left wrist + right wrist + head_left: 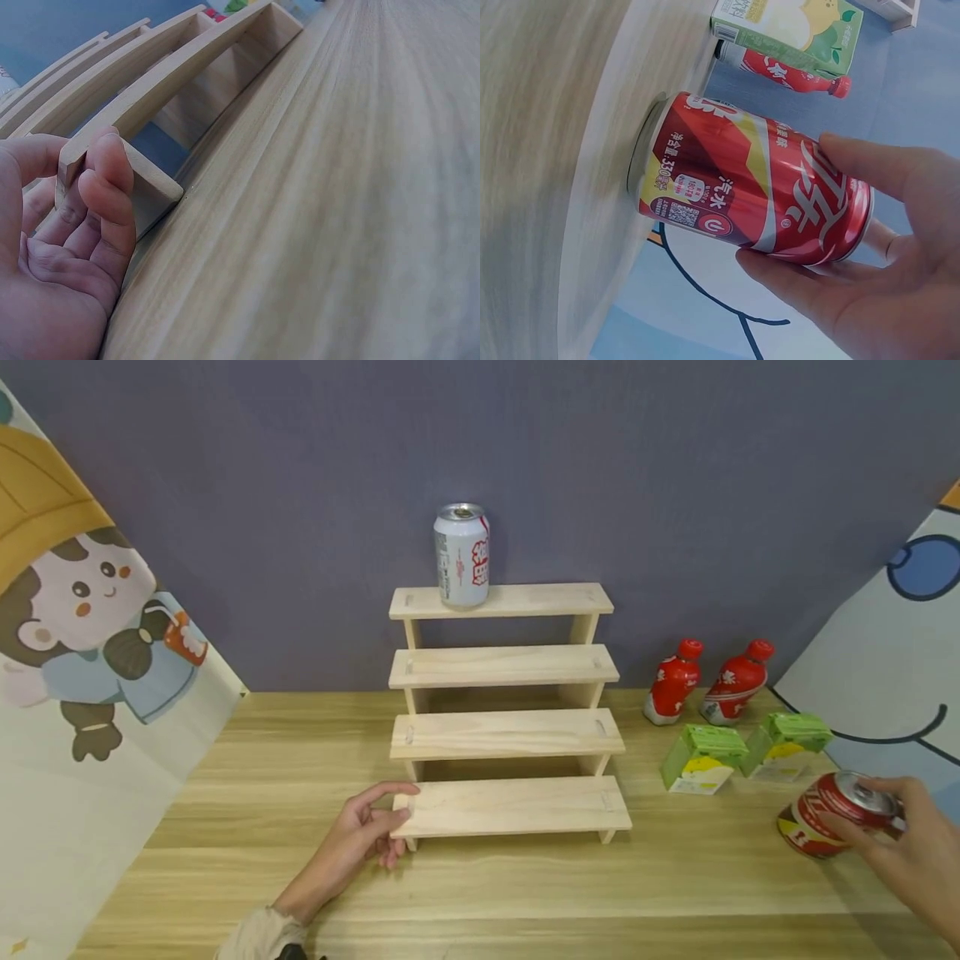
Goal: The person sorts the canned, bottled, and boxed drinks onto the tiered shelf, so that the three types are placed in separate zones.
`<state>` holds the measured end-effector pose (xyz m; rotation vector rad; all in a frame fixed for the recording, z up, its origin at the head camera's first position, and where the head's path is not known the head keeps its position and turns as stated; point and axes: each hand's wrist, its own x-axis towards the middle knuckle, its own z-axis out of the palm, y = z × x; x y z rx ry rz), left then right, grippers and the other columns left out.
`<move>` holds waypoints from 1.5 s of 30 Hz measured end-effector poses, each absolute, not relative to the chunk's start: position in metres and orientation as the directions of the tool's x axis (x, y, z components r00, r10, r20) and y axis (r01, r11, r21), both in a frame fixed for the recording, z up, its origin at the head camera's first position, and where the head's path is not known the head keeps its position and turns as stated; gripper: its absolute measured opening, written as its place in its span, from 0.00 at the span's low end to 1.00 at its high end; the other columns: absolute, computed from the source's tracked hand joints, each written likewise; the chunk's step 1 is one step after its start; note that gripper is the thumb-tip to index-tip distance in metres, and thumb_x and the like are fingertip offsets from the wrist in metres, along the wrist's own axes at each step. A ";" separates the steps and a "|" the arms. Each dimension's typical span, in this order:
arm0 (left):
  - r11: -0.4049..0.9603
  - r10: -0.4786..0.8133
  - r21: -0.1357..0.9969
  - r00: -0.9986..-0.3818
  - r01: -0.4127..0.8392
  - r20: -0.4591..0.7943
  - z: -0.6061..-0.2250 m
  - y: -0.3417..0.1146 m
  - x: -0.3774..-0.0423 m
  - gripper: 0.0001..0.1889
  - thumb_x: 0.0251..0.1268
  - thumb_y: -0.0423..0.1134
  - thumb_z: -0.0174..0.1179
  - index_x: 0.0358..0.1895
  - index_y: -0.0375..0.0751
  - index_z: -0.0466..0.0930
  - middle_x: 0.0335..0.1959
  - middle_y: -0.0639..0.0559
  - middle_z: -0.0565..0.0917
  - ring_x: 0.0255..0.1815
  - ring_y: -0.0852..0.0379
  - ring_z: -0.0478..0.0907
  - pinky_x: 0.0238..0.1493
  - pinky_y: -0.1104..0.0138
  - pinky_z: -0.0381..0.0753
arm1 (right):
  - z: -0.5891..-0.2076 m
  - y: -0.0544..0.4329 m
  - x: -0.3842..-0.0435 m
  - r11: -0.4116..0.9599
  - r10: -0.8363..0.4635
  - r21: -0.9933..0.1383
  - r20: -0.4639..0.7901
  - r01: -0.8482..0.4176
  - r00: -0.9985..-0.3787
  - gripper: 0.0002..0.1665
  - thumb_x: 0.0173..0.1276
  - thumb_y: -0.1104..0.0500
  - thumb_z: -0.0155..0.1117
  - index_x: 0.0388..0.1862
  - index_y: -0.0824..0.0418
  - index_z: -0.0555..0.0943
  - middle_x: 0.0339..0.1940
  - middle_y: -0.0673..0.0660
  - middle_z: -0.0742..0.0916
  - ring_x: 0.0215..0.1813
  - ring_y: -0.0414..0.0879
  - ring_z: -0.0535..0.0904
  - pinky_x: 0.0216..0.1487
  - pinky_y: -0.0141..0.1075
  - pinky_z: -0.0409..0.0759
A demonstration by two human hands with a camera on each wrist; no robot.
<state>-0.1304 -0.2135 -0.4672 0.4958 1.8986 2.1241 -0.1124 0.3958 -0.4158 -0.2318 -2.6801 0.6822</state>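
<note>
My left hand [365, 827] grips the left end of the lowest step of a pale wooden tiered shelf [510, 806]. In the left wrist view its fingers [105, 187] curl under the board's corner. At the right, my right hand [911, 843] holds a red soda can [832, 814] around its upper part, thumb on one side and fingers on the other. The right wrist view shows the can's printed side [742, 180], with its base close to the tabletop. A white soda can [462, 560] stands upright on the top step, left of its middle.
Two red bottles [673, 683] stand at the back right, against the dark wall [675, 485]. Two green juice cartons [705, 758] sit in front of them, right of the shelf. Cartoon-printed panels [90, 635] border the wooden table [300, 760] on both sides.
</note>
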 end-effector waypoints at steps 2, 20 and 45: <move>-0.119 0.403 0.992 -0.911 0.038 0.083 -0.467 -0.213 -0.132 0.22 0.77 0.34 0.53 0.68 0.30 0.66 0.20 0.51 0.85 0.16 0.61 0.79 0.18 0.72 0.76 | -0.415 0.396 -0.112 0.881 0.223 -0.471 0.326 0.047 -0.919 0.37 0.64 0.71 0.69 0.61 0.81 0.57 0.55 0.87 0.68 0.50 0.82 0.67 0.41 0.71 0.73; -0.114 0.415 0.992 -0.905 0.046 0.090 -0.468 -0.215 -0.135 0.22 0.77 0.32 0.51 0.69 0.31 0.65 0.21 0.51 0.86 0.17 0.60 0.79 0.18 0.71 0.76 | -0.407 0.398 -0.111 0.917 0.171 -0.398 0.342 0.022 -0.924 0.38 0.59 0.70 0.74 0.58 0.82 0.60 0.48 0.86 0.71 0.44 0.81 0.72 0.35 0.64 0.79; -0.137 0.422 0.989 -0.899 0.061 0.114 -0.469 -0.215 -0.134 0.21 0.77 0.32 0.51 0.68 0.29 0.65 0.20 0.52 0.86 0.17 0.60 0.79 0.17 0.72 0.76 | -0.398 0.385 -0.110 0.892 0.176 -0.450 0.421 -0.037 -0.890 0.37 0.60 0.66 0.75 0.60 0.76 0.64 0.57 0.83 0.75 0.54 0.82 0.72 0.44 0.59 0.78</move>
